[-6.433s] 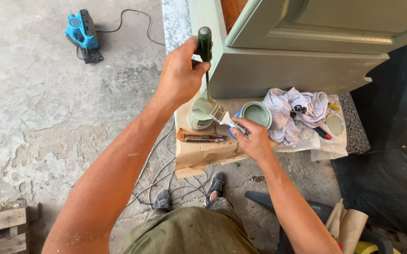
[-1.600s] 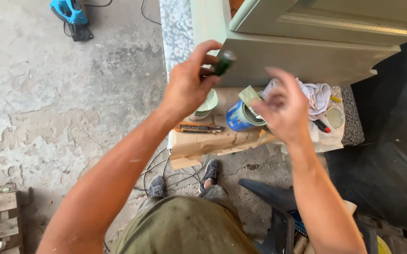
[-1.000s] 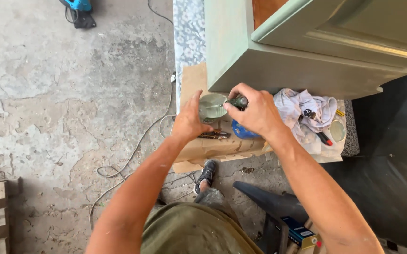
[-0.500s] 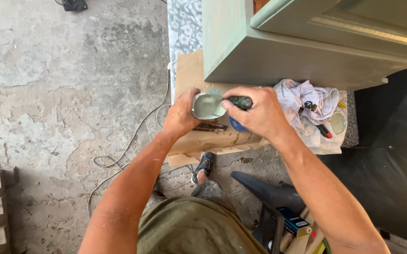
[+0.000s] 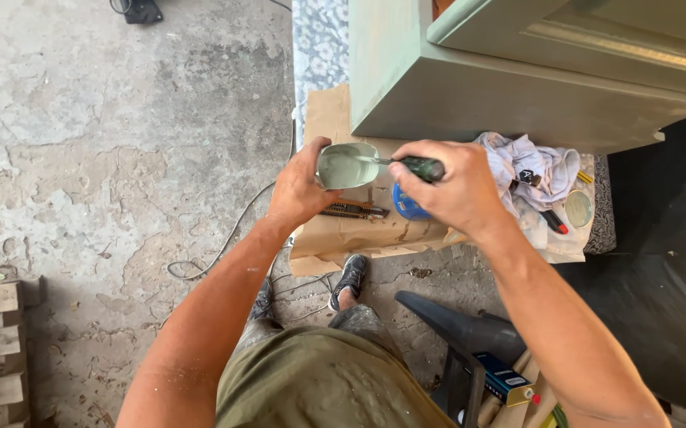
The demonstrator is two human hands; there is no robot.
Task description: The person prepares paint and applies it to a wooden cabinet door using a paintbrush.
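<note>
Seen from the head camera, the left hand (image 5: 299, 190) grips a small round tin of pale green paint (image 5: 346, 165) above the brown cardboard sheet (image 5: 343, 234), while the right hand (image 5: 452, 189) clenches a dark-handled screwdriver (image 5: 418, 166) whose metal tip reaches into the tin.

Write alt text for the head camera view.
The left hand holds a small can of pale green paint while the right hand dips a green-handled tool into it, above cardboard beside a green cabinet.
</note>
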